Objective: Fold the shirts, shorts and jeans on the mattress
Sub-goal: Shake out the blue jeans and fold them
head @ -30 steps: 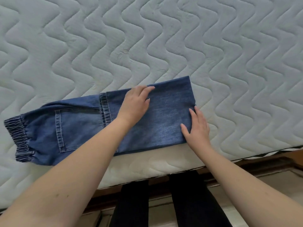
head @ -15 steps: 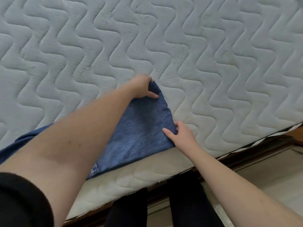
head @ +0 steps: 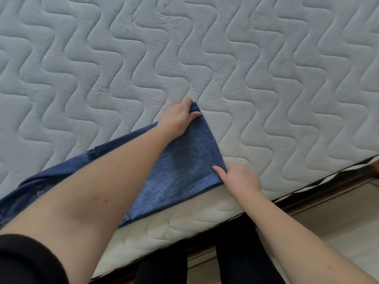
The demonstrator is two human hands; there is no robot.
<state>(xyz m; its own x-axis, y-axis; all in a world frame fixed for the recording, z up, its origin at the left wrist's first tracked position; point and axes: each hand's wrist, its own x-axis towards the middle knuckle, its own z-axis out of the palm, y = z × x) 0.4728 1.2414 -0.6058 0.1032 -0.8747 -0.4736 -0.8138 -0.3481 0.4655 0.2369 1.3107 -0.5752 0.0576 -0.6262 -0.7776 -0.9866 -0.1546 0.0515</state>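
Left hand (head: pixel 180 117) pinched far corner of folded blue denim jeans (head: pixel 180 173), frame centre. Right hand (head: pixel 242 178) gripped near corner by quilted white mattress (head: pixel 266 78) edge. Risk: uneven pull skews fold; layers slip, hem slides off edge.

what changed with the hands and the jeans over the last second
Both hands went from lying flat on the jeans to gripping the right-hand folded end: the left hand slid to the far corner and pinches it, the right hand took the near corner. The jeans remain flat on the mattress, not yet folded again.
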